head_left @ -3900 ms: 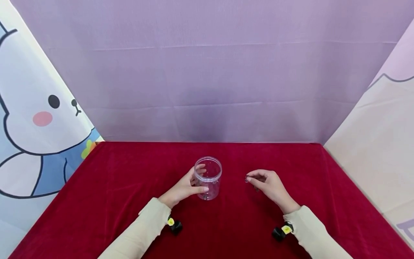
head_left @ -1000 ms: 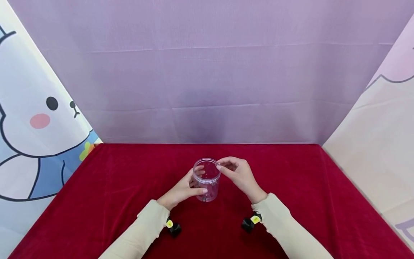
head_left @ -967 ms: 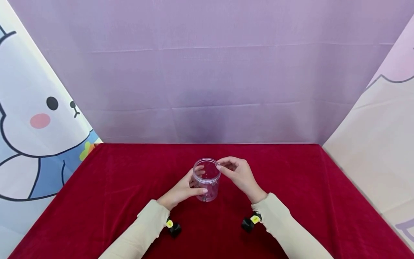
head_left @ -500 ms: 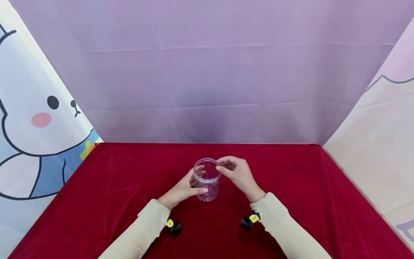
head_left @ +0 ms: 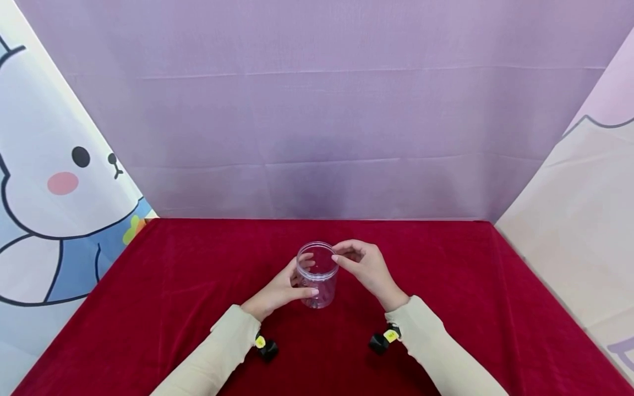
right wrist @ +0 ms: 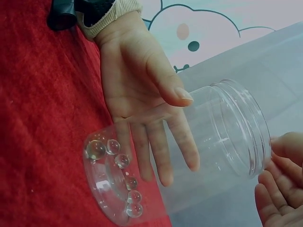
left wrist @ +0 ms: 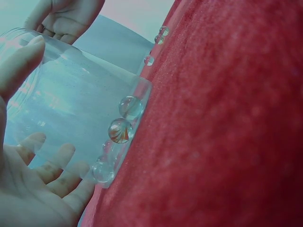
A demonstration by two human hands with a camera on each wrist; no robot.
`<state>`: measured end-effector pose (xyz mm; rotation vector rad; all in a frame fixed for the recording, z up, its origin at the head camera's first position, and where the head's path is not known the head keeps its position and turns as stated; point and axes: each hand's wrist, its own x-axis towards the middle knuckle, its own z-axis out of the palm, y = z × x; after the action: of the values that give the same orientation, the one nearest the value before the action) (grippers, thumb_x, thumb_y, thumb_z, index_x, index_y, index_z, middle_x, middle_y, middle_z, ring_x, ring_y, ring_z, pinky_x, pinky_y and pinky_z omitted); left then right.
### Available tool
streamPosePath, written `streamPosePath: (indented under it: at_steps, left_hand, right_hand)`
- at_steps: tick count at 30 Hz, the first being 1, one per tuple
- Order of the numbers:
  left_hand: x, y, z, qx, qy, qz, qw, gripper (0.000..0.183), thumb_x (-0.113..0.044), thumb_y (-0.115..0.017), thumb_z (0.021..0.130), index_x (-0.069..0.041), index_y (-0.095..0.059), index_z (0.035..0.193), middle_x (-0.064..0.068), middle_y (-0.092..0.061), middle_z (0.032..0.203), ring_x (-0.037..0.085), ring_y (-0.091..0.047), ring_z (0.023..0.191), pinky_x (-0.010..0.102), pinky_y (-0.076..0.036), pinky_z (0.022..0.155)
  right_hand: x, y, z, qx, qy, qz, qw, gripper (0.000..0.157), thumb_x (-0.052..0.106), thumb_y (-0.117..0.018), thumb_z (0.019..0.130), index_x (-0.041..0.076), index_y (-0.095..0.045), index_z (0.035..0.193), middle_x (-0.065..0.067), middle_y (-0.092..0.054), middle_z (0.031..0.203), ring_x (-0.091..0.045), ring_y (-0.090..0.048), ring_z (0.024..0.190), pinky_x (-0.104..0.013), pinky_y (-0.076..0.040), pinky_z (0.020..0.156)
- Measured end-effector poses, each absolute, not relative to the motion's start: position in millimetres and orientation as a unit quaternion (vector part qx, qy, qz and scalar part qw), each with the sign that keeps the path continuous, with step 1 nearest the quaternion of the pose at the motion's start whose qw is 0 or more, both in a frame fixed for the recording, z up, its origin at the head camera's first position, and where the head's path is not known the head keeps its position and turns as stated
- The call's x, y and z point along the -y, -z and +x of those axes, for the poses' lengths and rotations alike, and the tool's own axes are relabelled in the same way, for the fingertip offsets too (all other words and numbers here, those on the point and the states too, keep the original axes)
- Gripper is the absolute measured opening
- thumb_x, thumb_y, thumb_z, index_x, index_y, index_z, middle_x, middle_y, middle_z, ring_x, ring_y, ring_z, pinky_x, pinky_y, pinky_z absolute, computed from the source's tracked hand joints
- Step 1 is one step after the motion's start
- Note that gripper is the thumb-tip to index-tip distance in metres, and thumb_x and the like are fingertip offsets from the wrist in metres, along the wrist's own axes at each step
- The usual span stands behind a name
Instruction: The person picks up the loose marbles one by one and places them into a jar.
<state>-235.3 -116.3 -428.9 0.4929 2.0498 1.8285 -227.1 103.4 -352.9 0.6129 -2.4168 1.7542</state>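
My left hand (head_left: 277,289) grips a clear plastic jar (head_left: 319,286) around its side, thumb in front and fingers behind. The jar is lidless and upright, its base right at the red cloth. Several clear glass marbles (right wrist: 96,149) lie on the jar's bottom, and one marble (left wrist: 120,131) shows an orange and white swirl. At the jar's right rim is my right hand (head_left: 371,269), thumb and index fingertip a little apart with no marble visible between them. Its other fingers curl loosely. In the left wrist view, loose marbles (left wrist: 159,39) sit on the cloth beyond the jar.
Red velvet cloth (head_left: 198,264) covers the table. A lilac curtain (head_left: 317,110) hangs along the back edge. Printed cloth with a cartoon animal (head_left: 64,181) stands on the left, and a pale printed panel (head_left: 584,220) on the right.
Since the earliest frame, my right hand has moved left from the cloth to the jar's rim. The marble it pinched no longer shows in its fingers. My left hand and the jar stay nearly still.
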Motion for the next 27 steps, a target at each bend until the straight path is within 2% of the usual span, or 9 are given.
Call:
streamPosePath:
  at_steps: [5, 8, 12, 19, 27]
  left_hand:
    - [116, 430, -236, -0.722, -0.646, 0.176, 0.174, 0.078, -0.019, -0.072, 0.084, -0.024, -0.026, 0.147, 0.007, -0.034, 0.147, 0.029, -0.030, 0.137, 0.051, -0.030, 0.107]
    - [117, 430, -236, -0.722, -0.647, 0.175, 0.173, 0.077, -0.019, -0.072, 0.084, -0.026, -0.027, 0.146, 0.006, -0.035, 0.147, 0.030, -0.031, 0.136, 0.051, -0.031, 0.107]
    - [117, 431, -236, -0.723, -0.647, 0.173, 0.171, 0.076, -0.020, -0.073, 0.083, -0.027, -0.028, 0.145, 0.006, -0.035, 0.146, 0.031, -0.031, 0.136, 0.051, -0.031, 0.107]
    - [116, 431, -236, -0.722, -0.646, 0.178, 0.168, 0.076, -0.019, -0.073, 0.083, -0.026, -0.028, 0.145, 0.005, -0.035, 0.146, 0.029, -0.030, 0.137, 0.051, -0.027, 0.109]
    - [117, 432, -236, -0.725, -0.645, 0.177, 0.166, 0.077, -0.020, -0.073, 0.083, -0.026, -0.028, 0.145, 0.006, -0.036, 0.146, 0.030, -0.030, 0.137, 0.050, -0.027, 0.109]
  right_hand:
    - [-112, 373, -238, 0.789, -0.575, 0.211, 0.052, 0.019, 0.014, -0.072, 0.084, 0.006, -0.070, 0.101, -0.017, -0.069, 0.099, -0.019, -0.065, 0.084, -0.025, -0.053, 0.074]
    - [-116, 373, -237, 0.791, -0.574, 0.208, 0.049, 0.019, 0.014, -0.072, 0.084, 0.007, -0.070, 0.101, -0.012, -0.069, 0.098, -0.021, -0.065, 0.085, -0.027, -0.054, 0.075]
    - [-119, 371, -233, 0.797, -0.571, 0.194, 0.038, 0.020, 0.012, -0.071, 0.084, 0.006, -0.069, 0.103, -0.010, -0.069, 0.100, -0.023, -0.065, 0.087, -0.025, -0.053, 0.075]
    - [-123, 353, -214, 0.811, -0.555, 0.182, 0.028, 0.023, 0.007, -0.068, 0.086, -0.003, -0.066, 0.106, -0.019, -0.067, 0.104, -0.029, -0.063, 0.091, -0.023, -0.052, 0.076]
    - [-132, 353, -211, 0.818, -0.549, 0.173, 0.023, 0.020, 0.006, -0.067, 0.086, 0.000, -0.066, 0.105, -0.018, -0.067, 0.104, -0.028, -0.064, 0.093, -0.025, -0.052, 0.078]
